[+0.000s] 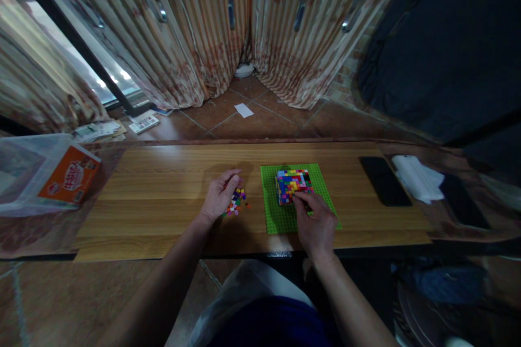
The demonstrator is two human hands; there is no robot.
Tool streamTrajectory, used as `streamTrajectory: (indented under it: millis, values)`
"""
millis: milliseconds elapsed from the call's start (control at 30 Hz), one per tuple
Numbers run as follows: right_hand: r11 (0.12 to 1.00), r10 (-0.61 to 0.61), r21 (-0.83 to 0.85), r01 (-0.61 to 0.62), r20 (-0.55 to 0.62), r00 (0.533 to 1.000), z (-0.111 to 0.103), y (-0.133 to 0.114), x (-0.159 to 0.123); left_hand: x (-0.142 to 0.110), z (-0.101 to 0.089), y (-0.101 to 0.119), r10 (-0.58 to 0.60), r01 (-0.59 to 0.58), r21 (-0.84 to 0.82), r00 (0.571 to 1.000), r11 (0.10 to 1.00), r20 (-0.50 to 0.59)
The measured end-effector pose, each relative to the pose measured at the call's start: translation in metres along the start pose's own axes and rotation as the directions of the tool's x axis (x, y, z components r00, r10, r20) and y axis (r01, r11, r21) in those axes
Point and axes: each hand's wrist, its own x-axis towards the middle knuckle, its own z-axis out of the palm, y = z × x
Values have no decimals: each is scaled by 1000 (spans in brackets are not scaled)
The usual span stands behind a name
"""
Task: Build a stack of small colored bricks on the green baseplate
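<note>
A green studded baseplate (277,222) lies on the wooden table, and a multicoloured block built of small toy bricks (290,180) stands on it. My right hand (318,224) is at the block's near right side, thumb and forefinger pinched together against its top edge. Whatever sits between those fingertips is too small to make out. To the left of the baseplate, my left hand (218,195) rests beside a small heap of loose bricks (234,206), its fingers stretched out and partly covering the heap.
A dark phone (385,180) lies right of the baseplate, with white tissues (415,175) beyond it. At the far left stands a clear plastic bin (36,173) with an orange label. Curtains hang behind the wooden table (154,200).
</note>
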Motion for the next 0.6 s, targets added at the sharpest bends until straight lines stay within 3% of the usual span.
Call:
streamTrajectory:
  millis: [333,600]
  values:
    - [1000,16,-18,-16,-12,1000,-7,5,-2,-1,0,-2,-3,3,11,1000,1000,-4]
    - [982,-152,-109,154,24,988,-6,7,-6,0,0,-5,-5,5,1,1000,1000,-3]
